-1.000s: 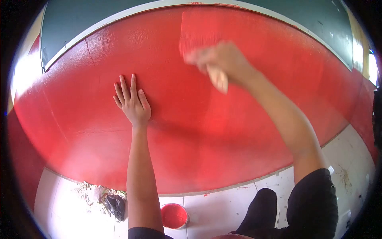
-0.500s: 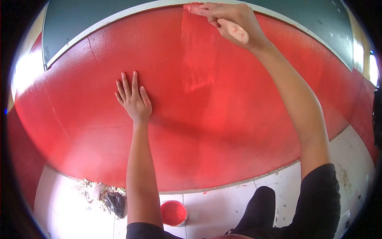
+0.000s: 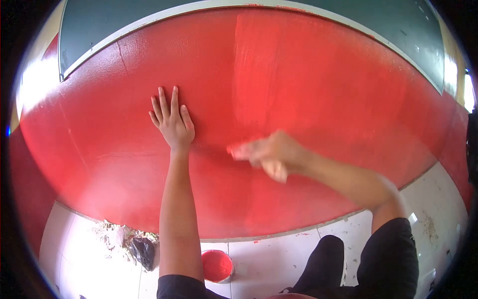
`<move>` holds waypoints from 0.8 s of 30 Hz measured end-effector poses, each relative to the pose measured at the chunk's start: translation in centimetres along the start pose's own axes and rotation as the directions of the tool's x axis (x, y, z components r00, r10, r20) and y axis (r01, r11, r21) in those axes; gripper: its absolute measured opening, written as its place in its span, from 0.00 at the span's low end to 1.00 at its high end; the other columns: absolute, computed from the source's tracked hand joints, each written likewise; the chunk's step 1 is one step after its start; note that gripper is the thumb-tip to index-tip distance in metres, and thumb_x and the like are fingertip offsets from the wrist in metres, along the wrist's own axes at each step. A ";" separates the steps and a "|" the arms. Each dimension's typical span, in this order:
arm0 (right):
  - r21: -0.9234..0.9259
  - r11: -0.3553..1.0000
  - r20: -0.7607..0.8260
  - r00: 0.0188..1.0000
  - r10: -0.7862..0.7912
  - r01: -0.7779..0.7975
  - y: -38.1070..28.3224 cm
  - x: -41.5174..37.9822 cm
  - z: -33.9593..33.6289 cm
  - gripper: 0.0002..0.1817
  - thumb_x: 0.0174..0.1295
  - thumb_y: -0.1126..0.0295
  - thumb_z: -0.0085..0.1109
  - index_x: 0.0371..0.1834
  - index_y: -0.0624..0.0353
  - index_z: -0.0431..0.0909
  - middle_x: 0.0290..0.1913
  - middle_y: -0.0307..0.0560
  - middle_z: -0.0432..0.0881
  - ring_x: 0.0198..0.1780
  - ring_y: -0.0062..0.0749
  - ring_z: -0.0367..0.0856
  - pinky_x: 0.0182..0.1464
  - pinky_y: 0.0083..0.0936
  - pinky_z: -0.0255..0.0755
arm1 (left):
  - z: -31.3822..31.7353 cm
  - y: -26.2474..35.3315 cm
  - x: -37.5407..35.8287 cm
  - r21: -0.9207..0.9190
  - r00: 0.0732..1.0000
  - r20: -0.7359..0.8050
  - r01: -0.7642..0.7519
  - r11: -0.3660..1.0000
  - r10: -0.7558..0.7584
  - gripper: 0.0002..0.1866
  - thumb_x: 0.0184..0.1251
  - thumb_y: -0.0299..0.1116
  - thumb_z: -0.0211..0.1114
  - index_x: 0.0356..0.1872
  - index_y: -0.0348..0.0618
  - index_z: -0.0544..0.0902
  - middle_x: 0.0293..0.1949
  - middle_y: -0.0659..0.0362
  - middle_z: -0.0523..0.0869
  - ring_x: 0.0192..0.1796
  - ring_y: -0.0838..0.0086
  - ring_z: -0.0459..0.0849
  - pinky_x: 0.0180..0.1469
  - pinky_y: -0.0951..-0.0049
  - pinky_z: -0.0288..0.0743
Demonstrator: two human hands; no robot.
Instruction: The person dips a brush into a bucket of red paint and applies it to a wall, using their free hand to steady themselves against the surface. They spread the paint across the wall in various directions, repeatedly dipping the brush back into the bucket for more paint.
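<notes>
My left hand [image 3: 174, 122] lies flat against the red wall [image 3: 209, 199], its fingers spread and empty. Right of it, my right hand [image 3: 279, 154] is closed round a paintbrush [image 3: 275, 170], slightly smeared by motion. The pale handle end sticks out below my fist, while red-coated bristles point left, close to the wall surface. A brighter band of fresh red paint runs down the wall from its top edge to a little above my right hand. On the floor below stands a small bucket of red paint [image 3: 217, 265].
A dark green board with a pale frame [image 3: 149, 21] borders the wall's top; red smears mark the frame. Scraps and a black plastic bag [image 3: 143, 253] lie on the tiled floor [image 3: 269, 259] at lower left. My bent knee [image 3: 323, 264] is near the wall's foot.
My right hand has swept down with the paintbrush from the board's frame to mid-wall. The fresh band looks longer and more even. My left hand stays flat on the wall.
</notes>
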State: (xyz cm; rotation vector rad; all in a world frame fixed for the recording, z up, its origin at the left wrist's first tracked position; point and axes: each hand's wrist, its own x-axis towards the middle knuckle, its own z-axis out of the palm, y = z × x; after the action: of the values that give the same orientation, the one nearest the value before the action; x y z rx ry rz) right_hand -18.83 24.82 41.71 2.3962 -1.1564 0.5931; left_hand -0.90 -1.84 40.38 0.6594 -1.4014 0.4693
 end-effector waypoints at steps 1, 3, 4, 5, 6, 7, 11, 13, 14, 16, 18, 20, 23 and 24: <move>0.085 0.996 -0.037 0.999 0.021 -0.018 1.5 1.7 -1.8 0.05 0.62 0.75 0.60 0.29 0.52 0.81 0.36 0.42 0.87 0.34 0.32 0.88 0.30 0.27 0.80 | -0.1 0.1 -0.2 -0.003 1.000 0.005 -0.002 1.000 0.002 0.26 0.81 0.44 0.47 0.77 0.62 0.73 0.83 0.54 0.62 0.83 0.46 0.55 0.81 0.37 0.40; -0.032 0.980 0.009 0.981 0.196 -0.195 3.0 5.2 -6.5 0.04 0.59 0.75 0.63 0.28 0.54 0.82 0.33 0.41 0.88 0.32 0.33 0.87 0.33 0.26 0.78 | -0.1 0.1 0.0 -0.026 1.000 -0.004 0.001 1.000 -0.001 0.26 0.81 0.45 0.47 0.77 0.62 0.73 0.83 0.54 0.62 0.83 0.46 0.55 0.80 0.37 0.40; -0.257 0.915 0.091 0.935 0.343 -0.310 3.0 7.1 -9.6 0.03 0.59 0.74 0.64 0.28 0.54 0.82 0.38 0.39 0.89 0.35 0.35 0.88 0.36 0.26 0.79 | 0.0 0.1 0.0 -0.028 1.000 -0.001 0.003 1.000 -0.003 0.26 0.81 0.45 0.47 0.77 0.62 0.73 0.83 0.54 0.62 0.83 0.46 0.55 0.80 0.37 0.40; -0.168 0.931 -0.014 0.945 0.328 -0.325 5.2 8.0 -11.5 0.03 0.57 0.76 0.65 0.28 0.57 0.80 0.36 0.39 0.88 0.40 0.35 0.88 0.39 0.26 0.78 | 0.0 0.0 0.0 -0.023 1.000 -0.001 0.001 1.000 -0.001 0.26 0.82 0.45 0.47 0.77 0.62 0.73 0.83 0.54 0.62 0.83 0.46 0.55 0.80 0.36 0.41; -0.077 0.945 -0.119 0.944 0.309 -0.319 7.3 8.9 -13.4 0.04 0.55 0.78 0.66 0.28 0.59 0.79 0.35 0.40 0.87 0.46 0.35 0.88 0.43 0.27 0.78 | 0.0 0.0 0.0 -0.018 1.000 -0.002 0.000 1.000 0.000 0.26 0.82 0.45 0.46 0.77 0.63 0.73 0.83 0.54 0.62 0.83 0.46 0.56 0.80 0.36 0.41; 0.141 0.931 -0.224 0.905 0.361 -0.337 8.9 9.5 -14.8 0.06 0.52 0.79 0.67 0.28 0.60 0.77 0.35 0.40 0.86 0.49 0.36 0.88 0.45 0.27 0.78 | 0.1 0.0 0.0 -0.018 1.000 0.000 0.003 1.000 -0.003 0.26 0.82 0.45 0.46 0.77 0.63 0.73 0.83 0.54 0.62 0.83 0.46 0.56 0.80 0.36 0.41; -0.057 0.996 -0.519 0.851 -0.086 0.066 8.2 10.9 -19.1 0.09 0.55 0.84 0.63 0.23 0.63 0.72 0.33 0.44 0.87 0.39 0.33 0.87 0.41 0.25 0.81 | 0.0 0.0 -0.2 -0.005 1.000 0.000 -0.003 1.000 0.003 0.26 0.82 0.45 0.45 0.77 0.63 0.72 0.83 0.54 0.62 0.83 0.46 0.56 0.80 0.36 0.42; -0.501 0.831 -0.436 0.759 -0.484 0.242 7.2 10.2 -19.8 0.13 0.62 0.84 0.59 0.20 0.66 0.69 0.25 0.49 0.83 0.23 0.29 0.81 0.31 0.22 0.78 | 0.0 0.0 0.0 -0.002 1.000 -0.010 -0.006 1.000 0.006 0.26 0.82 0.45 0.45 0.77 0.63 0.72 0.83 0.54 0.62 0.83 0.46 0.56 0.80 0.36 0.42; -0.504 0.828 -0.433 0.757 -0.489 0.247 6.2 9.1 -19.2 0.13 0.62 0.84 0.59 0.20 0.66 0.69 0.25 0.49 0.83 0.23 0.29 0.81 0.31 0.22 0.78 | 0.0 0.0 -0.1 0.002 1.000 -0.005 -0.004 1.000 0.004 0.26 0.82 0.45 0.45 0.78 0.63 0.72 0.83 0.54 0.62 0.83 0.47 0.56 0.80 0.37 0.41; -0.509 0.854 -0.383 0.860 -0.338 0.110 4.8 7.1 -18.1 0.08 0.54 0.83 0.61 0.23 0.60 0.74 0.41 0.45 0.88 0.48 0.33 0.88 0.39 0.25 0.82 | 0.0 0.0 0.0 0.009 1.000 -0.009 -0.002 1.000 0.002 0.26 0.82 0.45 0.45 0.78 0.63 0.72 0.83 0.54 0.62 0.83 0.47 0.56 0.81 0.37 0.41; -0.554 0.829 -0.339 0.887 -0.314 0.082 3.5 5.9 -16.3 0.06 0.52 0.80 0.63 0.26 0.56 0.75 0.50 0.44 0.89 0.56 0.37 0.89 0.41 0.28 0.84 | -0.1 0.0 -0.1 0.023 1.000 0.013 0.002 1.000 -0.002 0.26 0.83 0.46 0.45 0.78 0.60 0.71 0.83 0.56 0.61 0.84 0.49 0.54 0.81 0.38 0.40; -0.596 0.797 -0.313 0.886 -0.341 0.096 3.8 5.8 -15.1 0.06 0.53 0.76 0.64 0.27 0.55 0.75 0.54 0.43 0.89 0.56 0.40 0.89 0.42 0.30 0.85 | -0.1 0.0 -0.1 0.014 1.000 0.010 0.004 1.000 -0.004 0.26 0.83 0.46 0.45 0.78 0.60 0.71 0.83 0.56 0.61 0.84 0.49 0.54 0.81 0.38 0.40; -0.707 0.707 -0.321 0.887 -0.332 0.008 5.6 6.5 -13.6 0.05 0.52 0.72 0.66 0.29 0.51 0.77 0.52 0.36 0.88 0.56 0.34 0.88 0.42 0.30 0.86 | -0.1 0.2 0.0 0.005 1.000 0.010 0.002 1.000 -0.002 0.26 0.83 0.46 0.44 0.78 0.60 0.72 0.83 0.56 0.61 0.84 0.49 0.54 0.81 0.38 0.39; -0.707 0.707 -0.324 0.886 -0.333 0.007 6.2 6.9 -13.6 0.05 0.52 0.72 0.66 0.29 0.51 0.77 0.52 0.36 0.88 0.56 0.34 0.88 0.42 0.30 0.86 | -0.2 0.1 0.0 0.007 1.000 0.010 0.001 1.000 -0.001 0.26 0.83 0.46 0.44 0.78 0.60 0.72 0.83 0.56 0.61 0.84 0.49 0.54 0.81 0.39 0.39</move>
State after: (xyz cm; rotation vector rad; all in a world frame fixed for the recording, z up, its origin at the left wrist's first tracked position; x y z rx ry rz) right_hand -22.58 24.19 57.70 1.5849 -0.7481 0.4762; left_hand -0.86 -1.63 40.35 0.6695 -1.4096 0.4710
